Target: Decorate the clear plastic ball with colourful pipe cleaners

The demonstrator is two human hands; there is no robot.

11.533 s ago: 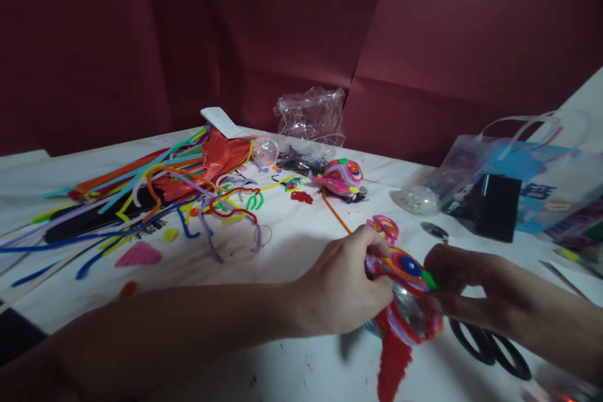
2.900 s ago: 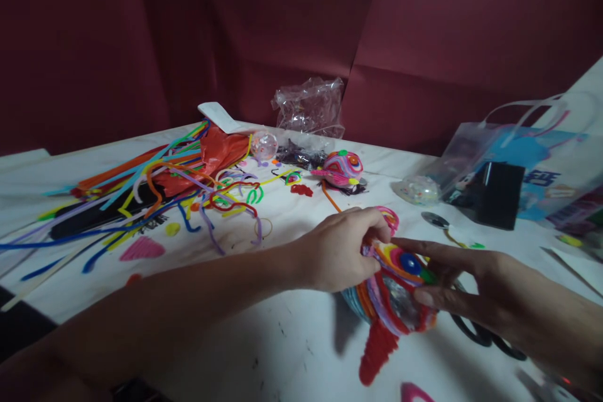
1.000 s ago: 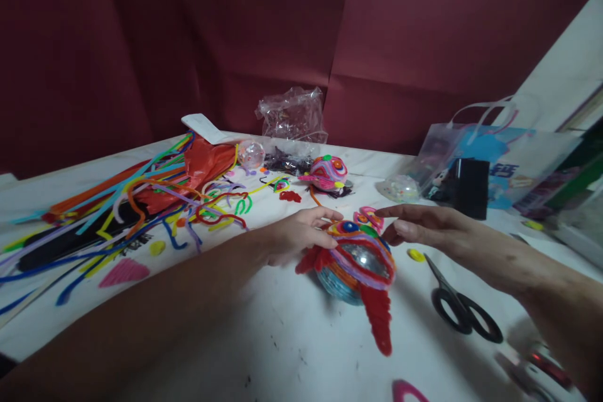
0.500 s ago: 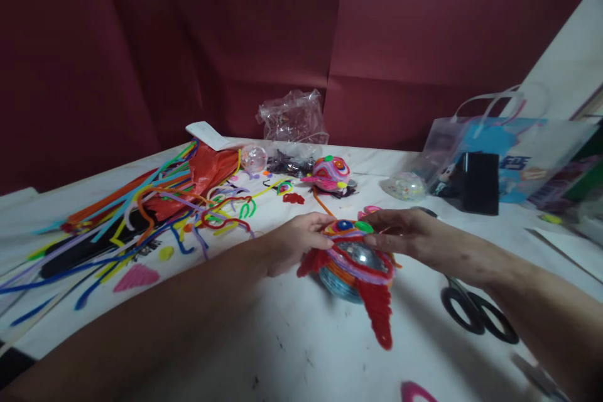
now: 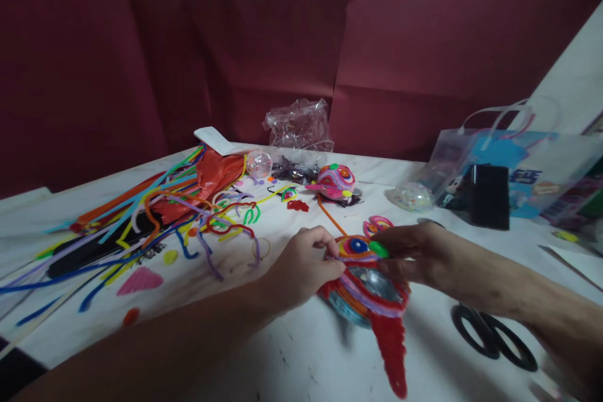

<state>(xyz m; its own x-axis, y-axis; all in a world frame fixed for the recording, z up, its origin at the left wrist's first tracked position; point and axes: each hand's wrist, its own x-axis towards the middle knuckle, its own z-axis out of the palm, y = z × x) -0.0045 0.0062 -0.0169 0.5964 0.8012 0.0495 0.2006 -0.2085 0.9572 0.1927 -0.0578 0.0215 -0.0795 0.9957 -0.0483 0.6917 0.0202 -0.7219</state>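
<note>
The left hand [image 5: 301, 262] pinches one side of that bright ornament [image 5: 362, 292]; the right hand [image 5: 431, 255] grips the other, scissors [image 5: 490, 334] beside its wrist, a striped ball [image 5: 335, 182] beyond both.

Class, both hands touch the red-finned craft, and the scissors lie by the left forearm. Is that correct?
No: the head view shows the scissors by the right forearm, not the left. The left hand and right hand do touch the red-finned craft.

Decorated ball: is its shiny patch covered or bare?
Mostly bare: on the decorated ball, the shiny patch shows grey and glinting, with nothing laid across its middle.
</note>
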